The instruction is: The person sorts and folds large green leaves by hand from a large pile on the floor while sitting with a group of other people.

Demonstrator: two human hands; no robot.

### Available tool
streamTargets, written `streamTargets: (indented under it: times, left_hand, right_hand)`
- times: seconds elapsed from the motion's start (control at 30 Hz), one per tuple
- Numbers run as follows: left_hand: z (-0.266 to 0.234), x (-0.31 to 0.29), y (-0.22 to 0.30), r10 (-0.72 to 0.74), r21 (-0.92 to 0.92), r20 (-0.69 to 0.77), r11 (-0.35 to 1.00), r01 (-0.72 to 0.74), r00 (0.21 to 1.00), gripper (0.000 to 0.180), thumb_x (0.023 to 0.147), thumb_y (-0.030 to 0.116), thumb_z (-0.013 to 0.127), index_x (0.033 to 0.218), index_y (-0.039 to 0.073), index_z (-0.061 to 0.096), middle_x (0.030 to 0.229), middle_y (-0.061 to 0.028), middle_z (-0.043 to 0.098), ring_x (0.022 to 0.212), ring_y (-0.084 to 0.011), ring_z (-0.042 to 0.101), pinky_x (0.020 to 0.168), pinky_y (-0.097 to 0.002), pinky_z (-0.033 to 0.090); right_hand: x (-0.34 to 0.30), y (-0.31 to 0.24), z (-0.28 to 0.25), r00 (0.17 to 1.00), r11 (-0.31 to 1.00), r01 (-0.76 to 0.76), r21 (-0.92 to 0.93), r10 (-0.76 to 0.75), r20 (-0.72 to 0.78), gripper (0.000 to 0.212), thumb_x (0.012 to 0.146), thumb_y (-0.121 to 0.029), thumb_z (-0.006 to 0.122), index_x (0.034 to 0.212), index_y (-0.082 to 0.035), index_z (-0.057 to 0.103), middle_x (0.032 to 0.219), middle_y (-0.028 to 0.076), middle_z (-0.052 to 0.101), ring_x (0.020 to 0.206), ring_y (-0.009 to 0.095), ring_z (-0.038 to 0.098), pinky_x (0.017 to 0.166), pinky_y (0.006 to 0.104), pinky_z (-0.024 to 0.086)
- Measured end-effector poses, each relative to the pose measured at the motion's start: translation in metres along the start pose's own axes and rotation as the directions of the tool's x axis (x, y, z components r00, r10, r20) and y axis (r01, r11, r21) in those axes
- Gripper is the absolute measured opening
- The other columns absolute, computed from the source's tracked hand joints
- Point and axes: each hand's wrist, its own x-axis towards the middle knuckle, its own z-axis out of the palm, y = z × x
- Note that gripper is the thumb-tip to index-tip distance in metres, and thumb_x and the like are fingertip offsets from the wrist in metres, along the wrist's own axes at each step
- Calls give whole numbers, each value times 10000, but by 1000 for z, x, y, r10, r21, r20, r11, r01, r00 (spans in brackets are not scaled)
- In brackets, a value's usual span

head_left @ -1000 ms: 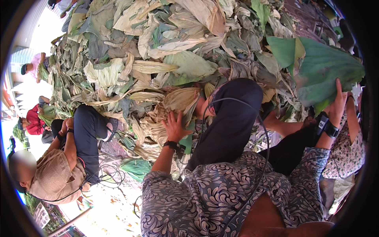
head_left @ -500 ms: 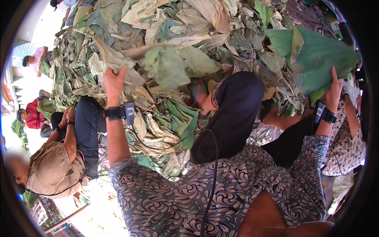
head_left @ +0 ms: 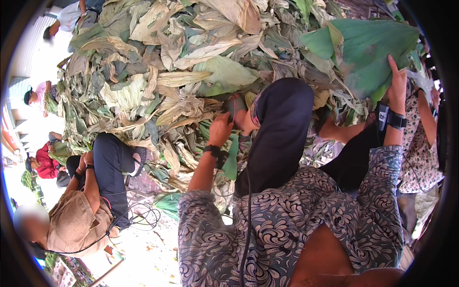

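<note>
My right hand grips a broad green leaf by its near edge, the fingers behind it and one finger lying along its face. The leaf hangs spread out above the pile at the right. My left hand is beside my bare ankle, low over the leaves. Its fingers look parted, and I see nothing in them. Just below that hand lies a folded green leaf. Around both is a large heap of dry, tan and grey-green leaves.
My dark-trousered knee rises between my hands. A person in a tan shirt sits at the left, with looped black cable nearby. Another in a flowered garment is close on my right. More people sit along the far left.
My left hand has let go of the dry leaves it held up and come down rightward to my ankle. The right hand still holds the green leaf, slightly shifted left in view.
</note>
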Motion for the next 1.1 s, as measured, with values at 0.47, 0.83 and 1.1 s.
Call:
streamTargets:
  times: [0.47,0.83,1.1]
  left_hand:
    - [37,-51,-24,-26,280,502,951,-134,865,480,575,331,717,1000,178,555,969,-47,561,971,-247,494,840,-427,361]
    - [-15,-41,-13,113,227,437,946,-231,892,374,643,336,678,931,111,599,888,-130,584,831,-307,544,741,-401,421]
    - [-106,82,45,3,83,391,996,-39,920,314,656,315,673,817,50,623,749,-181,600,720,-333,570,652,-383,441]
  right_hand:
    - [-9,-2,11,976,999,-49,9,46,215,185,820,-145,553,929,3,566,804,-17,593,668,38,529,597,208,442]
    - [-10,-11,1,989,1000,0,-10,1,149,201,821,-139,553,936,24,527,796,-4,584,676,27,511,605,205,445]
    - [-3,-2,-1,964,992,120,24,-122,238,220,825,-167,553,950,13,538,832,-2,593,700,36,533,626,208,445]
